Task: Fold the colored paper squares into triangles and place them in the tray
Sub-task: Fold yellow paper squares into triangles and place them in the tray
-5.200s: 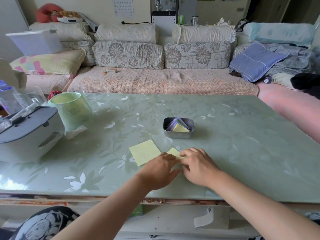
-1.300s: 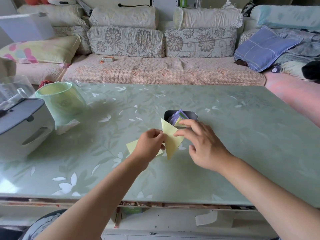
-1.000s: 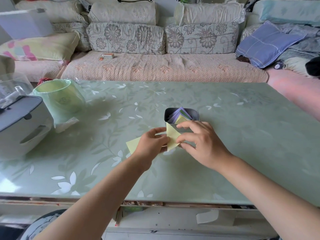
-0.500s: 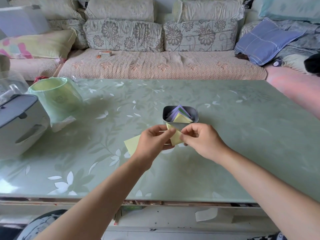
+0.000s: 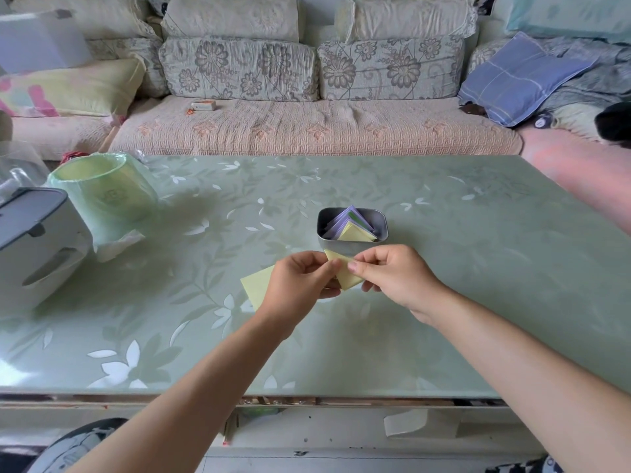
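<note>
A folded yellow paper triangle [image 5: 345, 274] is held just above the table, in front of the metal tray. My left hand [image 5: 300, 279] pinches its left side and my right hand [image 5: 392, 274] pinches its right side. The small grey metal tray [image 5: 351, 249] stands just behind my hands and holds several folded triangles, purple ones and a yellow one [image 5: 355, 233] on top. A flat yellow paper square [image 5: 256, 285] lies on the table, partly hidden under my left hand.
The green floral glass table [image 5: 478, 268] stretches to both sides. A pale green bin [image 5: 102, 196] and a white-grey appliance [image 5: 30, 240] stand at the left. A sofa with cushions [image 5: 307, 124] runs behind the table.
The paper was pressed flat on the table, then lifted and folded smaller between both hands. In the last half second the hands have barely moved, still pinching the triangle in front of the tray.
</note>
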Demonstrator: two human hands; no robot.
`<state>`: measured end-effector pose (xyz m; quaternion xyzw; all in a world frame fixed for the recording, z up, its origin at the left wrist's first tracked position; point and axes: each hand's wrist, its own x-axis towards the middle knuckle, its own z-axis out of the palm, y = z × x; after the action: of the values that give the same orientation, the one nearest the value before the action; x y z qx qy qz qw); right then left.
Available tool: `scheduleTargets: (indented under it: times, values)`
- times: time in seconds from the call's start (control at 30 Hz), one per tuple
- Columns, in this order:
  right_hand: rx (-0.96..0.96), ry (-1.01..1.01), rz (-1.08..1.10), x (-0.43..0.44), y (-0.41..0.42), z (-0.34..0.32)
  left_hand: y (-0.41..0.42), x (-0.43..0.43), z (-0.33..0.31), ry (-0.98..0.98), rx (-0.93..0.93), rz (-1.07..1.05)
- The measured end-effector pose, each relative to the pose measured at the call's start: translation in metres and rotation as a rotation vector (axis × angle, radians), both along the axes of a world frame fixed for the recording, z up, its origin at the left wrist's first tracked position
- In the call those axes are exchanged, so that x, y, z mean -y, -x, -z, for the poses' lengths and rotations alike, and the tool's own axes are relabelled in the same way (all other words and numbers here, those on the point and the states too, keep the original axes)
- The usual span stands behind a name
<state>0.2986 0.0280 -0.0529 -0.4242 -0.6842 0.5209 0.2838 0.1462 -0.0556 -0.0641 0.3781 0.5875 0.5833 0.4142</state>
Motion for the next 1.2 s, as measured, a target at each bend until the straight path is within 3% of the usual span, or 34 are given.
scheduleTargets:
  times: [0.2,0.53,0.63,0.73,0.93,1.03,1.2]
  values:
    - [0.079,0.135,-0.150,-0.011,-0.011,-0.004,0.021,-0.001,-0.010,-0.104,-0.106,0.147]
    - [0.213,0.194,-0.315,-0.029,-0.012,0.002,0.035,-0.006,-0.008,0.051,-0.220,0.247]
    - [0.278,0.101,-0.290,-0.029,-0.007,0.005,0.037,-0.008,-0.003,0.124,-0.293,0.221]
    - [0.396,-0.025,-0.254,-0.028,-0.001,0.010,0.036,-0.010,0.005,0.203,-0.478,0.180]
    - [0.679,-0.385,-0.233,-0.019,0.011,0.018,0.025,-0.011,0.017,0.185,-0.815,0.110]
    - [0.720,-0.593,-0.245,-0.019,0.013,0.025,0.021,-0.013,0.020,0.129,-0.950,0.100]
    - [0.676,-0.658,-0.212,-0.020,0.011,0.030,0.019,-0.018,0.028,0.051,-1.115,0.115]
